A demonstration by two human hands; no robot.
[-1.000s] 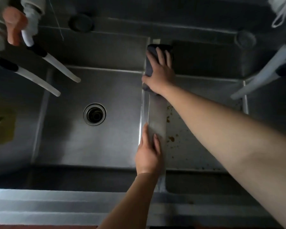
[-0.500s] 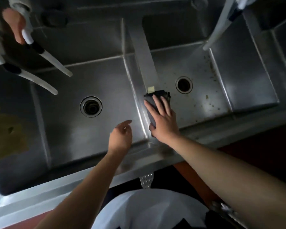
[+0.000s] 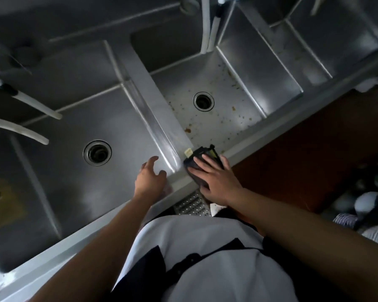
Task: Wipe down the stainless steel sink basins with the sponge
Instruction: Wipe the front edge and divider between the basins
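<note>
My right hand point(image 3: 216, 182) presses flat on a dark sponge point(image 3: 202, 154) at the near end of the steel divider point(image 3: 155, 101), where it meets the sink's front rim point(image 3: 96, 227). A pale corner of the sponge sticks out at its far edge. My left hand point(image 3: 150, 179) hovers with loosely spread fingers over the near right corner of the left basin point(image 3: 63, 136), holding nothing. The middle basin point(image 3: 225, 127) is speckled with brown food bits around its drain point(image 3: 203, 101).
White spray hoses point(image 3: 31, 103) hang over the left basin, whose drain point(image 3: 97, 153) sits mid-floor. A faucet pipe point(image 3: 205, 25) drops over the middle basin. A third basin point(image 3: 327, 40) lies far right. Below the rim are a perforated metal panel point(image 3: 192, 205) and a brown floor point(image 3: 314, 153).
My right hand has dragged the sponge along the divider from the far end to the front rim. My left hand lifted off the divider and moved left over the left basin.
</note>
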